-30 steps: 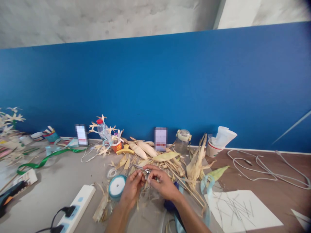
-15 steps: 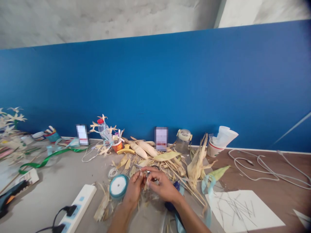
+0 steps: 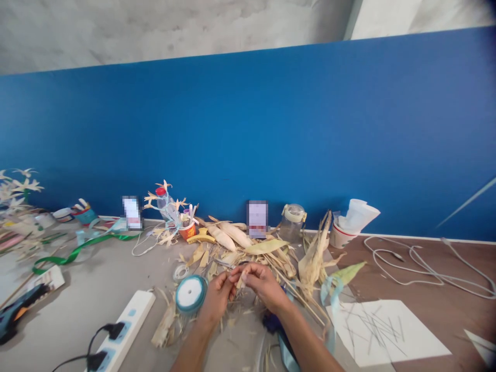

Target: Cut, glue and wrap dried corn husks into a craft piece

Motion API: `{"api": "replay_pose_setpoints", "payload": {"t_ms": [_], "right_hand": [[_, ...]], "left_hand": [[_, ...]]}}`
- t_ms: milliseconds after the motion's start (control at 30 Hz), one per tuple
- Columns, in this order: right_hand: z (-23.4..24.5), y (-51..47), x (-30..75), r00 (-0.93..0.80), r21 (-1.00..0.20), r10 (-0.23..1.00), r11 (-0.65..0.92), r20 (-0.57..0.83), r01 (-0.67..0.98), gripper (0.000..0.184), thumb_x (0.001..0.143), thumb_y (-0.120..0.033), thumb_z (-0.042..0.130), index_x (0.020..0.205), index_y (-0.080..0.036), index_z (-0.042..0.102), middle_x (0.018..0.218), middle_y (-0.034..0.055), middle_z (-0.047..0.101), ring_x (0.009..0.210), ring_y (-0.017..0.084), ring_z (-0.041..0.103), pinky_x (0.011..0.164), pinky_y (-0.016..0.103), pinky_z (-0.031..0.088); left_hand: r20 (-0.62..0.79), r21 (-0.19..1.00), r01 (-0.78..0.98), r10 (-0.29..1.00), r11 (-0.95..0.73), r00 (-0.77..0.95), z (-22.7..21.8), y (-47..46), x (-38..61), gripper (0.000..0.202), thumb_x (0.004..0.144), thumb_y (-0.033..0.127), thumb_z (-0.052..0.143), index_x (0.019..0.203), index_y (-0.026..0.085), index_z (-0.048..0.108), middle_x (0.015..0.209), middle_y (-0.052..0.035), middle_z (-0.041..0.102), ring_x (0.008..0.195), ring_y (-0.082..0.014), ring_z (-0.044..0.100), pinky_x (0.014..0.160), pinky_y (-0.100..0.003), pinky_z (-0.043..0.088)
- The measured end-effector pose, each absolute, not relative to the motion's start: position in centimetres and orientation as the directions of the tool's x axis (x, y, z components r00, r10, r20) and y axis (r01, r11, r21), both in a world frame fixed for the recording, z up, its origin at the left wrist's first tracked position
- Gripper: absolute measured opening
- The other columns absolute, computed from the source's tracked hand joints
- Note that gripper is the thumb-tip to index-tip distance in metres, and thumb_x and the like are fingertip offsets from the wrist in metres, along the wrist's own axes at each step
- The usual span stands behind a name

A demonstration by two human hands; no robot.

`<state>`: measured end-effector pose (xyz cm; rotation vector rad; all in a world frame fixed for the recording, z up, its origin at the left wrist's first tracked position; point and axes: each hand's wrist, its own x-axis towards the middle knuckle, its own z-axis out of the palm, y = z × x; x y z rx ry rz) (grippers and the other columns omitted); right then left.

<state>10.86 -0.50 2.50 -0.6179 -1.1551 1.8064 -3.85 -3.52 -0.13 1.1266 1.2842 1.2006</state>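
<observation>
My left hand point(image 3: 217, 293) and my right hand point(image 3: 264, 287) meet fingertip to fingertip above the desk. Pinched between them is a small pale strip of corn husk point(image 3: 241, 281), partly covered by the fingers. Both hands are closed, and the left fingertips touch the strip's near side. Just left of my left hand stands a teal-edged ribbon spool point(image 3: 190, 293), with a small white roll point(image 3: 180, 272) behind it. Beyond the hands lies a heap of dried corn husks point(image 3: 267, 247). Something dark blue point(image 3: 272, 321) sits under my right forearm, mostly hidden.
A power strip point(image 3: 127, 325) with black plugs and a glue gun point(image 3: 23, 310) lie left. White paper with thin dark sticks point(image 3: 387, 330) lies right, near a white cable point(image 3: 411, 263). At the back stand a lidded jar point(image 3: 293, 222), a paper cup point(image 3: 343, 236) and two phones.
My right fingers have curled in from a stretched position, and the pale husk strip now shows more clearly between the hands. The view has tilted slightly; the things on the desk stay put.
</observation>
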Motion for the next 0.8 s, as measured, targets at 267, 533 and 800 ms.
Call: {"api": "replay_pose_setpoints", "payload": {"t_ms": [267, 533, 800], "right_hand": [[2.5, -0.1, 11.2, -0.458, -0.798, 0.887, -0.321, -0.063, -0.510, 0.027, 0.062, -0.034, 0.078, 0.064, -0.019, 0.055, 0.079, 0.0035, 0.071, 0.075, 0.020, 0.068, 0.074, 0.033, 0.051], [2.6, 0.2, 11.6, -0.426, -0.772, 0.903, -0.308, -0.053, -0.556, 0.025, 0.062, -0.033, 0.079, 0.065, -0.019, 0.058, 0.081, 0.0034, 0.071, 0.072, 0.018, 0.068, 0.071, 0.031, 0.052], [2.9, 0.4, 12.1, -0.380, -0.758, 0.925, -0.263, -0.021, -0.597, 0.022, 0.063, -0.032, 0.078, 0.062, -0.019, 0.060, 0.085, 0.0034, 0.073, 0.075, 0.017, 0.068, 0.072, 0.030, 0.053]], "left_hand": [[-0.042, 0.999, -0.038, 0.988, 0.037, -0.145, 0.7, -3.4, -4.7, 0.040, 0.074, 0.057, 0.063, 0.066, 0.017, 0.061, 0.056, 0.0012, 0.055, 0.051, -0.0127, 0.045, 0.052, -0.025, 0.034], [0.180, 0.971, 0.230, 0.846, -0.071, -0.501, 0.8, -2.7, -8.0, 0.029, 0.073, 0.048, 0.063, 0.082, 0.021, 0.066, 0.063, 0.0005, 0.058, 0.060, -0.0184, 0.052, 0.063, -0.029, 0.040], [0.418, 0.861, 0.478, 0.774, -0.171, -0.476, 1.1, -2.7, -9.1, 0.014, 0.076, 0.035, 0.061, 0.080, 0.024, 0.068, 0.082, -0.0057, 0.066, 0.083, -0.0246, 0.060, 0.081, -0.034, 0.044]]}}
